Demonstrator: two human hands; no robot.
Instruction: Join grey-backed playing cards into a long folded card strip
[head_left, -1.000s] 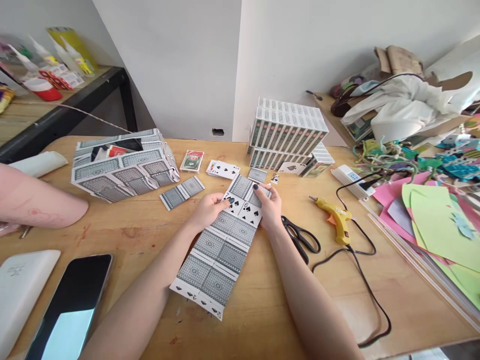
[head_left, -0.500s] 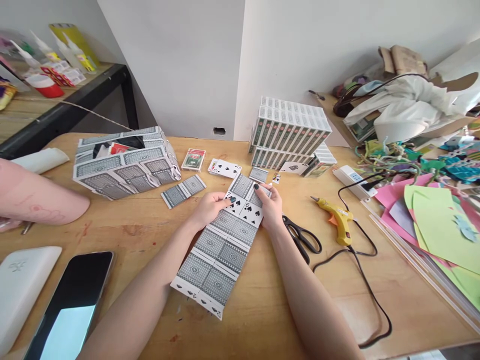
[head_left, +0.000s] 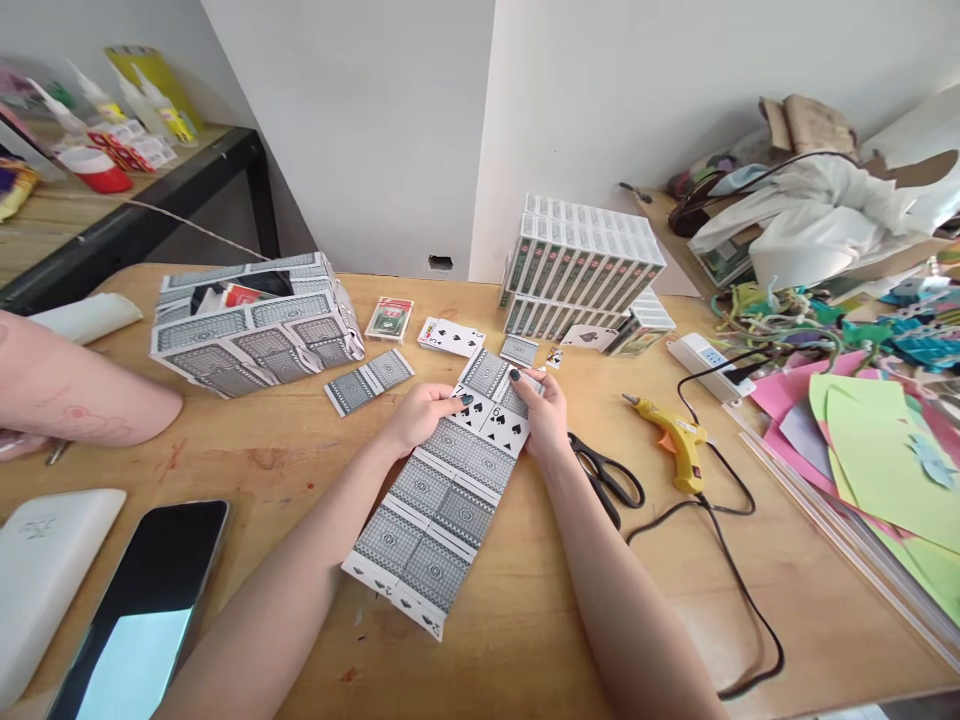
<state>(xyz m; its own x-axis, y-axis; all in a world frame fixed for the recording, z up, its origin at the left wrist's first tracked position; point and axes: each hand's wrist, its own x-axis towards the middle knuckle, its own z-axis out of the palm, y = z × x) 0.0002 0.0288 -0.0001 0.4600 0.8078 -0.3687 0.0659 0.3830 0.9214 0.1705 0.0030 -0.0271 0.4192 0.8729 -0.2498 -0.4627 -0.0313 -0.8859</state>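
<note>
A long panel of joined playing cards (head_left: 431, 520) slants across the table, mostly grey patterned backs, with face-up spade cards near its far end and a face strip along its near edge. My left hand (head_left: 422, 415) pinches its left edge beside the seven of spades, thumb on top. On the opposite edge my right hand (head_left: 546, 410) grips the panel by the six of spades, thumb pressed on a card back. Fingers beneath the panel are hidden. Black-handled scissors (head_left: 606, 472) lie by my right wrist, and a joined pair of cards (head_left: 369, 382) lies left of my left hand.
A card-covered box (head_left: 259, 325) stands back left, a card pack (head_left: 389, 318) beside it. Stacked card boxes (head_left: 581, 255) are at the back. A yellow glue gun (head_left: 679, 440) with its cord, a power strip (head_left: 709, 362) and coloured paper (head_left: 877, 440) occupy the right; a phone (head_left: 150, 600) lies front left.
Both hands keep the same grip on the card panel, which stays in place. The whole view has shifted very slightly.
</note>
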